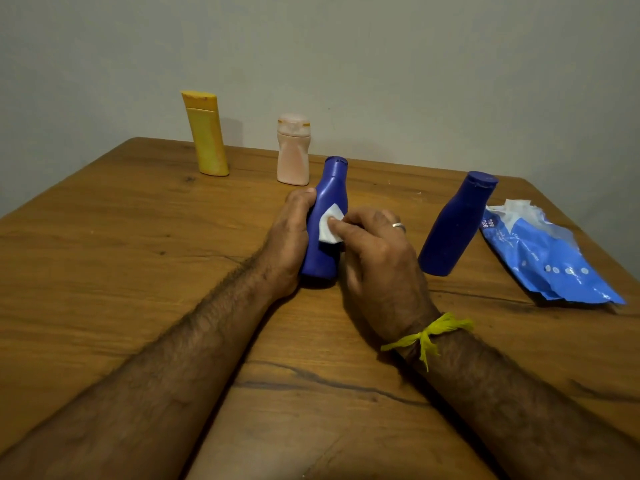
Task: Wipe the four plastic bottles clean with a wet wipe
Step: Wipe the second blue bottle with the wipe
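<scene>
A blue bottle (330,192) stands upright at the table's middle. My left hand (289,237) wraps its left side and holds it. My right hand (375,251) presses a small white wet wipe (330,225) against the bottle's front with the fingertips. A second blue bottle (455,225) stands free to the right. A tall yellow bottle (206,133) and a short pink bottle (293,150) stand upright at the far edge, untouched.
A blue wet-wipe pack (543,254) lies at the right of the wooden table (138,254), a white wipe poking from its top. A grey wall runs close behind the far edge. A yellow thread is tied round my right wrist.
</scene>
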